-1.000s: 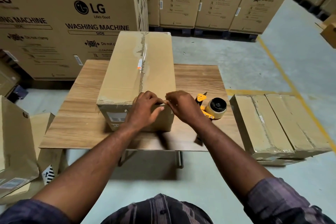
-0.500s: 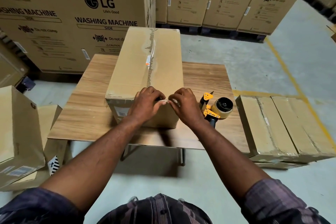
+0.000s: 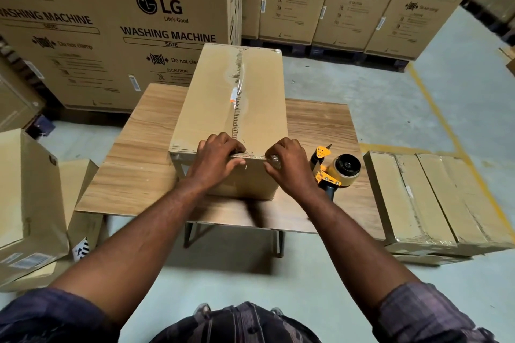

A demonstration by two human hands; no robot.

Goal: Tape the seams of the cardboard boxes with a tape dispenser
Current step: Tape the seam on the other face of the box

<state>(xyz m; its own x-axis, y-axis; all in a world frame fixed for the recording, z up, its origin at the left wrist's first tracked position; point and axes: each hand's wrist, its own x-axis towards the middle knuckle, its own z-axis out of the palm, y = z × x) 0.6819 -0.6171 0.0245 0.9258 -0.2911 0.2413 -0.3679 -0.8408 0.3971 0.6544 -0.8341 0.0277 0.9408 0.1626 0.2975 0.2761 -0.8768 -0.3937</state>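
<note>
Both L hand [image 3: 216,160] & R hand [image 3: 289,167] pinch tape [image 3: 250,154] on box [image 3: 211,108] edge.

box [image 3: 223,108]: middle of the worktop [image 3: 133,175].
tape dispenser [image 3: 338,171]: on the worktop, just right of the box.
big cartons [image 3: 111,22]: on the floor behind the worktop.

The right hand [image 3: 289,168] hides part of the tape dispenser [image 3: 341,171] handle. Whether it and the left hand [image 3: 217,160] pinch or press the box [image 3: 223,108] edge is unclear.

left hand [image 3: 216,160] grips box [image 3: 209,108] edge | right hand [image 3: 291,170] pinches box edge | arms outstretched
</note>
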